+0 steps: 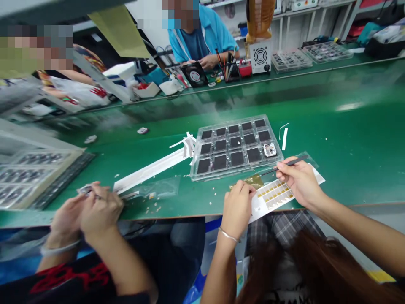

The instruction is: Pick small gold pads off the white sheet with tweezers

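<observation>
My right hand (299, 181) grips dark, slim tweezers (268, 172), whose tip points left to a crinkled gold-coloured film (255, 181). The fingers of my left hand (236, 204) are closed on the near edge of this film; their tips are partly hidden. Under both hands lies a white label sheet (275, 195) with rows of small gold-brown stickers, at the front edge of the table. Just beyond is a clear plastic tray (232, 171) of dark square pieces. One white-framed part (270, 149) sits in its right front compartment.
A co-worker's hands (91, 207) hold a small part at the left. White paper strips (152, 169), a clear bag (163, 187) and scattered bits lie on the green table (357, 147). Another person (202, 38) works across the bench, beside a white fan box (261, 57).
</observation>
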Available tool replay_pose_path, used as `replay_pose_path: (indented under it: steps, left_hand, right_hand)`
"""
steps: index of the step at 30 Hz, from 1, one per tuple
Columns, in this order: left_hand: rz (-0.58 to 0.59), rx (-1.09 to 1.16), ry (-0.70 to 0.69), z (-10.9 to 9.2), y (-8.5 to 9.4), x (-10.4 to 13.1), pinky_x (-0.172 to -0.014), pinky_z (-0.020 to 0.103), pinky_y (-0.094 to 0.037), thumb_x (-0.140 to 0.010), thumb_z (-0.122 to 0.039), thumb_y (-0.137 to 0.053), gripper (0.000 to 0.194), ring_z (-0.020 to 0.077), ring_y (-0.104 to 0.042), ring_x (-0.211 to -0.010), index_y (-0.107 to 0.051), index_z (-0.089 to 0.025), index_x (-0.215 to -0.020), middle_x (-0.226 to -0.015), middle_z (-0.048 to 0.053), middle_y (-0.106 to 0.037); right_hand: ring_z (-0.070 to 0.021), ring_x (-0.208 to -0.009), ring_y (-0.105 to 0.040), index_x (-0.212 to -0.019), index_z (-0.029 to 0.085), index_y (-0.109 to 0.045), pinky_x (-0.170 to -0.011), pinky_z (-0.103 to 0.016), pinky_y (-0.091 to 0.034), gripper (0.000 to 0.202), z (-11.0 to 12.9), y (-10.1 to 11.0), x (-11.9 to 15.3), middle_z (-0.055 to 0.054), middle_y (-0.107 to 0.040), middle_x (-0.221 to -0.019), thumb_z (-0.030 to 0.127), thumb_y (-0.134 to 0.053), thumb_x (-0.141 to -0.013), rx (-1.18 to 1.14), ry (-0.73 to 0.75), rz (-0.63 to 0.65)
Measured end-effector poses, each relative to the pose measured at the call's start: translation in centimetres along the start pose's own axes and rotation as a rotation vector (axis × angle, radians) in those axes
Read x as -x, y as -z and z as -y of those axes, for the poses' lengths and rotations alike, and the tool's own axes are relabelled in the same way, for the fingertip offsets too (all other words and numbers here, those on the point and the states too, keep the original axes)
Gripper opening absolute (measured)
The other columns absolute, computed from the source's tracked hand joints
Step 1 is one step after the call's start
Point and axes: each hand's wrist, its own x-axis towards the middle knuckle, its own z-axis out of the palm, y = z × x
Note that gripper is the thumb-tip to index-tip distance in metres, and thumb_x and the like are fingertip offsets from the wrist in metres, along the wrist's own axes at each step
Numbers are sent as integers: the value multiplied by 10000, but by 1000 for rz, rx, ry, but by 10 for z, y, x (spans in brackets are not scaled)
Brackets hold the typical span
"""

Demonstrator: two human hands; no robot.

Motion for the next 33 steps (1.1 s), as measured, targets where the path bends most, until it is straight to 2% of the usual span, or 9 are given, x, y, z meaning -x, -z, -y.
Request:
replay_pose_path:
  steps: [3,6,10,13,24,33]
  left_hand:
    - [-30,12,3,0,-2,2,-765,322,-360,-907,-197,-415,155,177,-529,-932,-569,-195,-887,-951,28,-558]
    - [-76,19,-5,1,-6,3,-756,321,-366,-894,-177,-434,148,178,-534,-927,-579,-195,-870,-940,29,-571]
    - [-139,51,-31,4,-10,5,-764,311,-369,-892,-191,-455,135,160,-543,-933,-588,-212,-878,-938,16,-587]
    - [-149,77,-52,6,-12,6,-773,309,-364,-885,-231,-490,105,152,-543,-931,-595,-233,-882,-937,2,-595]
    - [16,185,-152,15,2,0,-787,298,-363,-883,-237,-490,89,160,-507,-908,-573,-207,-897,-920,10,-568]
    - [25,127,-164,10,5,0,-773,303,-368,-886,-189,-454,95,163,-505,-887,-546,-205,-869,-932,15,-564]
  right_hand:
    - [-71,-515,-570,-663,153,-596,-469,-147,-445,268,-7,-15,0,19,-616,-584,205,-840,-563,-67,23,8]
    - [-71,-511,-565,-680,146,-599,-465,-147,-445,279,-25,-24,-4,17,-612,-575,230,-840,-568,-115,62,13]
    - [-70,-514,-561,-683,147,-587,-472,-149,-443,296,-51,-22,-11,20,-613,-572,232,-846,-567,-168,97,16]
    - [-68,-533,-565,-698,150,-588,-487,-150,-443,285,-59,-17,-12,15,-633,-612,227,-838,-586,-186,107,25]
    - [-71,-517,-549,-684,176,-570,-482,-177,-428,276,-53,-18,-8,36,-617,-608,240,-821,-589,-135,75,-16]
    - [-75,-521,-556,-674,177,-585,-470,-180,-426,236,-51,-19,-6,32,-618,-610,229,-806,-609,-137,49,-5]
